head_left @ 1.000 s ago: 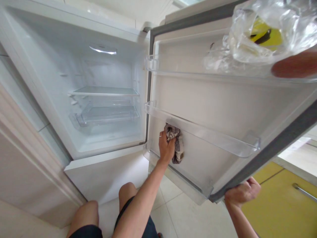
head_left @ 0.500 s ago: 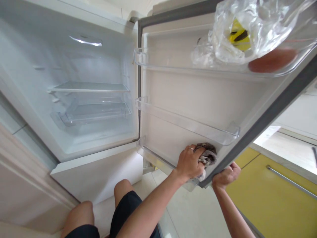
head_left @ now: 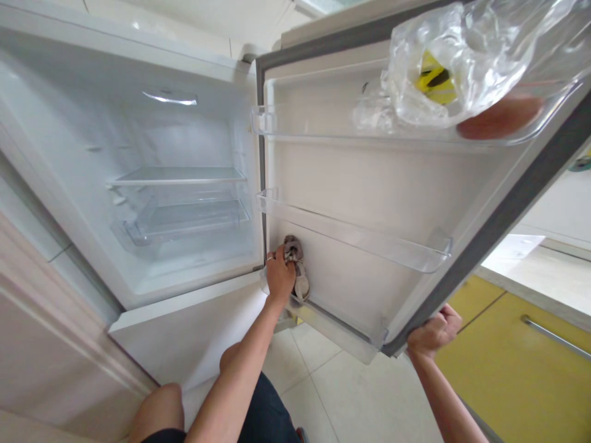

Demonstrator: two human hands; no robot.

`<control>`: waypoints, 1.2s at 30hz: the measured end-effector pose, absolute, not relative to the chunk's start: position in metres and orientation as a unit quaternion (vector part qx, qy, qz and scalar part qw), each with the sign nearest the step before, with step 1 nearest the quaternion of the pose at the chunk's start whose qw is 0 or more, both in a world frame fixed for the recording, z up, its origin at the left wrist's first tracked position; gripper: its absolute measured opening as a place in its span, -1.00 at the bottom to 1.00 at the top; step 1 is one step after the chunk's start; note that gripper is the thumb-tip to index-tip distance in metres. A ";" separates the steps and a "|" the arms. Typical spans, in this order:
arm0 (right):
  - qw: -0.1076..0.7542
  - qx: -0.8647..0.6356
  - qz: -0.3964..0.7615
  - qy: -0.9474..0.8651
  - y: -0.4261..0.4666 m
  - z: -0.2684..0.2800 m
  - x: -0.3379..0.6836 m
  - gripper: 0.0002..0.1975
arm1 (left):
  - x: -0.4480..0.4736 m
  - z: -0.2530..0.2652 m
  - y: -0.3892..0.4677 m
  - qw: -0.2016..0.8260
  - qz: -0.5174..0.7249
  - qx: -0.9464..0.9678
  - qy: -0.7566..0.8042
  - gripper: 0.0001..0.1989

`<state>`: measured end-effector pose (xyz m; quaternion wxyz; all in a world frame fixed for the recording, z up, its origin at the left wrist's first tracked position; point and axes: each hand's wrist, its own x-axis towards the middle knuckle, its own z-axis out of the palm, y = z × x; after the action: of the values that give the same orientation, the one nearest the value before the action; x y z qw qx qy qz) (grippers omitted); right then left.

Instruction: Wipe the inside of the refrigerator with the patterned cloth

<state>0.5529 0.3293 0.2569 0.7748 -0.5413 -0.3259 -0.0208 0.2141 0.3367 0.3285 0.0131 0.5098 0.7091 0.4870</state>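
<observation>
My left hand (head_left: 281,274) is closed on a crumpled, patterned cloth (head_left: 300,284). It presses the cloth against the inner panel of the open fridge door (head_left: 341,271), low down near the hinge side, just above the bottom clear shelf (head_left: 335,329). At the door's lower outer corner, my right hand (head_left: 434,331) grips the door edge, with its fingertips hidden. Higher up, the middle door shelf (head_left: 355,237) holds nothing I can see. A clear plastic bag (head_left: 466,74) with something yellow inside and a reddish object (head_left: 503,117) sit in the top door shelf.
To the left is the fridge compartment (head_left: 194,271) with a glass shelf (head_left: 180,176) and a clear lower tray (head_left: 189,221). A white lower door (head_left: 194,332) is beneath it. Yellow cabinets (head_left: 521,369) and a pale worktop (head_left: 554,277) stand at the right.
My left hand has slid the cloth from the door's outer lower corner leftward to the hinge side. The right hand keeps its hold on the door edge. The view has shifted slightly.
</observation>
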 end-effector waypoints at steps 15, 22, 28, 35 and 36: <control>0.788 -0.530 -0.020 -0.314 0.327 0.262 0.550 -0.79 | 0.177 0.319 0.348 0.045 0.441 0.483 0.755 -0.70; 0.755 -0.544 -0.029 -0.366 0.326 0.261 0.554 -0.80 | 0.176 0.341 0.337 -0.012 0.600 0.430 0.675 -0.58; 0.753 -0.557 -0.034 -0.347 0.324 0.265 0.553 -0.82 | 0.169 0.366 0.310 -0.044 0.819 0.277 0.501 -0.66; 0.725 -0.561 -0.030 -0.399 0.329 0.268 0.557 -0.79 | 0.156 0.371 0.250 -0.031 0.860 0.229 0.454 -0.73; 0.721 -0.565 -0.032 -0.400 0.330 0.268 0.559 -0.79 | 0.154 0.369 0.244 -0.019 0.862 0.227 0.454 -0.72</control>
<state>0.5586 0.3299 0.2676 0.7215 -0.5645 -0.3997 -0.0320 0.1544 0.2442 0.3691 -0.0190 0.2269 0.4537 0.8616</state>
